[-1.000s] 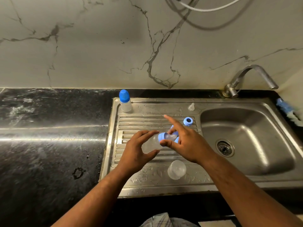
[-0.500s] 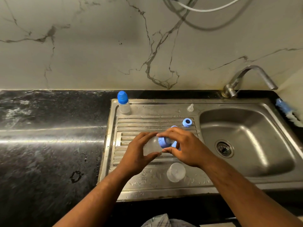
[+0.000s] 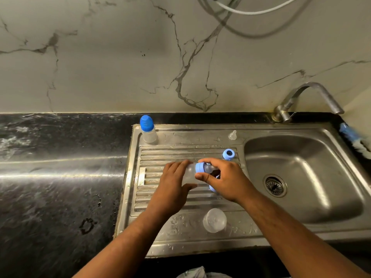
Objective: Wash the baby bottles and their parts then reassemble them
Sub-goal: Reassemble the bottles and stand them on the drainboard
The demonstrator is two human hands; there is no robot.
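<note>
Over the ribbed drainboard (image 3: 164,154), my left hand (image 3: 172,183) grips a clear baby bottle (image 3: 189,174) lying sideways. My right hand (image 3: 224,181) pinches the blue collar (image 3: 199,167) with its clear teat at the bottle's mouth. A blue part (image 3: 212,188) shows partly under my right hand. A loose blue ring (image 3: 228,153) sits on the drainboard behind my hands. A clear teat (image 3: 232,135) stands near the back rim. An assembled bottle with a blue cap (image 3: 148,129) stands at the back left corner. A clear bottle body (image 3: 214,220) stands near the front edge.
The steel sink basin (image 3: 301,177) with its drain lies to the right, the tap (image 3: 307,99) behind it. A blue bottle brush (image 3: 353,139) lies at the far right rim. Black stone counter (image 3: 60,177) spreads to the left. A white hose hangs on the marble wall.
My right hand's index finger, stretched out a second ago, has curled down onto the blue collar. Both hands stay at the same spot over the drainboard.
</note>
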